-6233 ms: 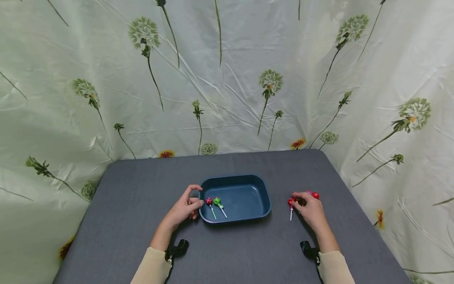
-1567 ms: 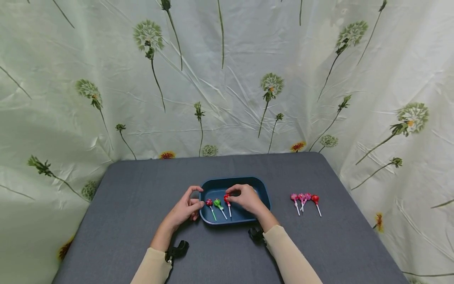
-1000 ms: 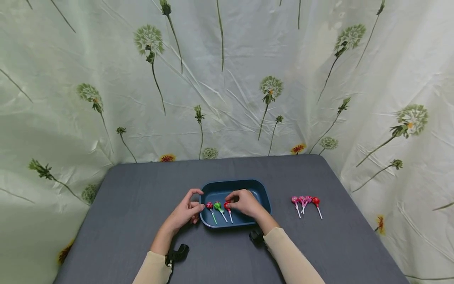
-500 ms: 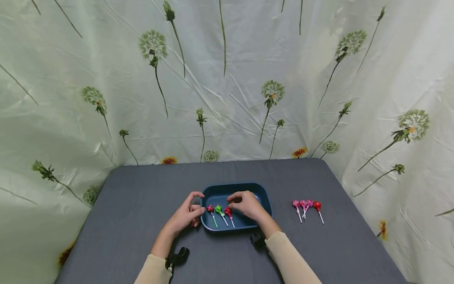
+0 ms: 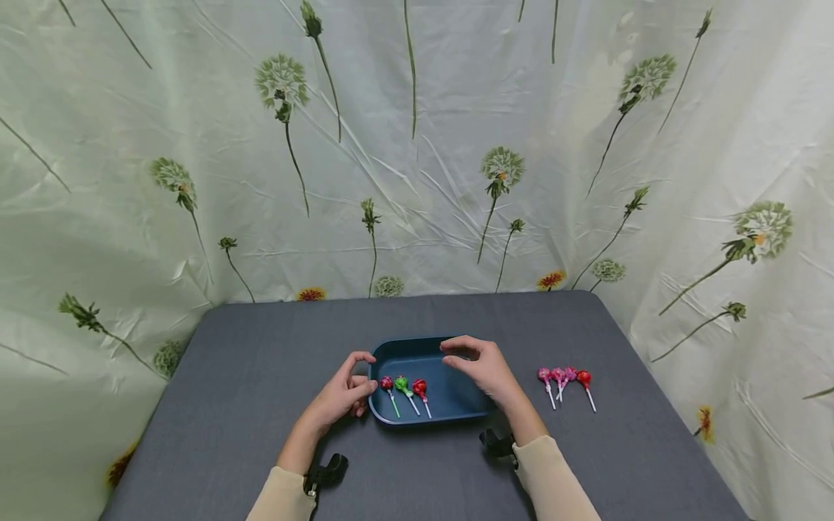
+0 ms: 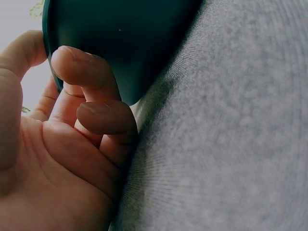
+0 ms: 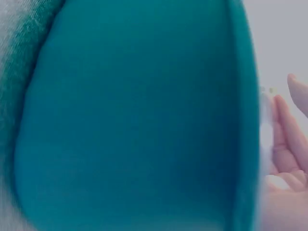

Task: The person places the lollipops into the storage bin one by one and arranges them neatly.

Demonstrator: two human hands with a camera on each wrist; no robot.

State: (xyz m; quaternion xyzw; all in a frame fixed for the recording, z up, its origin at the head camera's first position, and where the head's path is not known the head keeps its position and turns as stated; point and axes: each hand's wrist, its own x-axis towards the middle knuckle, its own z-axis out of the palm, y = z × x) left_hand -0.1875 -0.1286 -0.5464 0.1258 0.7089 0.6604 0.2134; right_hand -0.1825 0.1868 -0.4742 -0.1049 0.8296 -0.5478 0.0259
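Free room is stretching between the blue rounded rectangular tray [image 5: 452,398] and four pink and red wrapped lollipops [image 5: 569,373]. Three red and green lollipops [image 5: 402,384] are obstructing the tray's left half, the left hand [image 5: 342,387] its left rim; the right hand [image 5: 489,369] is overhanging its right.

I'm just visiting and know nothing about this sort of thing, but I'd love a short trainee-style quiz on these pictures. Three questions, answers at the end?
1. How many lollipops lie inside the blue tray?

2. True or false: the right hand has no lollipop in its grip.

3. Which wrapper colour is in the middle of the row in the tray?
A) red
B) green
C) yellow

Key
1. Three.
2. True; it is over the tray, pinching nothing.
3. B; the green lollipop lies between the other two.
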